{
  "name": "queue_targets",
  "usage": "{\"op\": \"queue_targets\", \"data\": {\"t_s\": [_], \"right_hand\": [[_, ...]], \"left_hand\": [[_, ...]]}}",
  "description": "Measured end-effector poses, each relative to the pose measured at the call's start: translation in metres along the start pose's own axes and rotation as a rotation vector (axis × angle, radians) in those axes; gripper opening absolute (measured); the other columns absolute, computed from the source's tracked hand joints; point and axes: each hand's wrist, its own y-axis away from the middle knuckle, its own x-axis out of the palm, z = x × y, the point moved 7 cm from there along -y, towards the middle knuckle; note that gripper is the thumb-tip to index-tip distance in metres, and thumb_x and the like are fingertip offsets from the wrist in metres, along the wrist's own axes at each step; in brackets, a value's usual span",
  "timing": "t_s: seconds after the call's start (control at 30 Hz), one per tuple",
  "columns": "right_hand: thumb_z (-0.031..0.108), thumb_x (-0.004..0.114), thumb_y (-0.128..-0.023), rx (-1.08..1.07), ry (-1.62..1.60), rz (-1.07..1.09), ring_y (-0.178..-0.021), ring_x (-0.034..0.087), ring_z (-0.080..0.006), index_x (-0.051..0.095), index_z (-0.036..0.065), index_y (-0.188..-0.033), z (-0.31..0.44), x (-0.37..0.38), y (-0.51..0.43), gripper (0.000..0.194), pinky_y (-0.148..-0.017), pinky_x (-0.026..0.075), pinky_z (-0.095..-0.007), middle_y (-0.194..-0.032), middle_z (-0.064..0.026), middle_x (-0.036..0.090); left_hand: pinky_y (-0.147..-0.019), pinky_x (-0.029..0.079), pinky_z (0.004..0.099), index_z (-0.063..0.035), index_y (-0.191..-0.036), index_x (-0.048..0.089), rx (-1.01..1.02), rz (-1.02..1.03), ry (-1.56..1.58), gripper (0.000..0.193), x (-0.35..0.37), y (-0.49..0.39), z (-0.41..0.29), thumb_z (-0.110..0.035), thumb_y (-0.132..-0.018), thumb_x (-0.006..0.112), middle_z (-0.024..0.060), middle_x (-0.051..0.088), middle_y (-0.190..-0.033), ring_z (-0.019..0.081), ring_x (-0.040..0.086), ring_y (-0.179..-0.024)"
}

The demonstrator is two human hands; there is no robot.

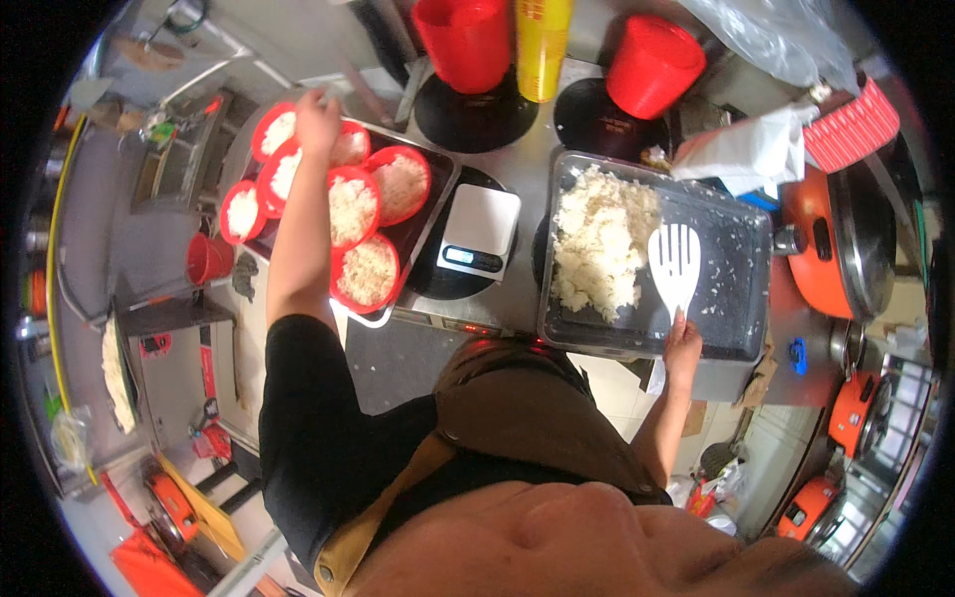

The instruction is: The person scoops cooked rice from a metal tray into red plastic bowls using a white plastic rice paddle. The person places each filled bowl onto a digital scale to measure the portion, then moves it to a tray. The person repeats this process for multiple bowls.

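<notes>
My right hand (682, 349) grips the handle of a white slotted turner (669, 272). Its slotted head is over a dark rectangular pan (727, 321), beside a heap of cooked rice (600, 239) on the pan's left side. My left hand (317, 119) reaches among several rice-filled red bowls, at the back of a tray (429, 239). Whether its fingers hold a bowl's rim is hidden. One red bowl (365, 272) is at the tray's near edge. Between tray and pan lies a kitchen scale (479, 220) with a lit display and a bare platform.
Stacked red bowls (466, 45) and another red stack (656, 67) stand behind, with a yellow cylinder (543, 52) between them. An orange cooker (821, 239) is right of the pan. A white bag (746, 149) and a red ribbed tray (854, 128) overhang the pan's back right corner.
</notes>
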Motion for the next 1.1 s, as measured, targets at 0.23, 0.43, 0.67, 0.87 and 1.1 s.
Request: {"op": "queue_targets", "data": {"t_s": [0.23, 0.43, 0.67, 0.87, 1.1], "right_hand": [[0.041, 0.041, -0.089, 0.263, 0.148, -0.059, -0.063, 0.053, -0.0365, 0.056, -0.005, -0.081, -0.054, -0.042, 0.022, 0.048, -0.06, 0.042, -0.0403, -0.066, -0.0225, 0.055], [0.042, 0.041, -0.089, 0.507, 0.154, -0.147, -0.066, 0.054, -0.037, 0.055, -0.005, -0.077, -0.115, -0.095, 0.043, 0.05, -0.061, 0.041, -0.0418, -0.068, -0.022, 0.055], [0.042, 0.04, -0.089, 0.355, 0.282, -0.082, -0.069, 0.055, -0.0399, 0.054, -0.003, -0.075, -0.12, -0.112, 0.005, 0.049, -0.061, 0.041, -0.0443, -0.071, -0.0235, 0.056], [0.037, 0.039, -0.089, 0.044, 0.604, 0.31, -0.08, 0.057, -0.0375, 0.057, 0.001, -0.077, -0.098, -0.107, -0.044, 0.042, -0.069, 0.044, -0.0452, -0.082, -0.0225, 0.059], [0.04, 0.042, -0.085, 0.124, 0.893, 0.627, -0.095, 0.055, -0.034, 0.061, 0.006, -0.094, -0.081, -0.072, -0.069, 0.04, -0.081, 0.043, -0.0437, -0.1, -0.0173, 0.059]], "left_hand": [[-0.077, 0.045, 0.0391, 0.0003, -0.097, 0.06, -0.229, 0.545, -0.262, 0.067, 0.225, -0.132, -0.065, -0.06, -0.071, 0.053, 0.0186, 0.062, -0.093, 0.0321, 0.059, -0.09], [-0.091, 0.04, 0.0308, -0.0029, -0.113, 0.055, -0.21, 0.522, -0.59, 0.063, 0.256, -0.146, -0.09, -0.05, -0.071, 0.056, 0.0115, 0.051, -0.121, 0.0178, 0.05, -0.111], [-0.085, 0.043, 0.0397, -0.006, -0.11, 0.055, -0.26, 0.576, -0.343, 0.04, 0.251, -0.156, -0.132, -0.031, -0.08, 0.049, 0.0114, 0.057, -0.107, 0.0248, 0.056, -0.098], [-0.081, 0.045, 0.0424, -0.0071, -0.106, 0.055, -0.607, 0.105, 0.956, 0.03, 0.213, -0.096, -0.153, -0.025, -0.083, 0.047, 0.0113, 0.059, -0.099, 0.0275, 0.057, -0.091], [-0.074, 0.044, 0.0338, -0.0104, -0.109, 0.049, -0.547, 0.196, 1.487, 0.026, 0.135, 0.231, -0.201, -0.026, -0.087, 0.049, 0.0041, 0.057, -0.099, 0.0185, 0.055, -0.083]]}}
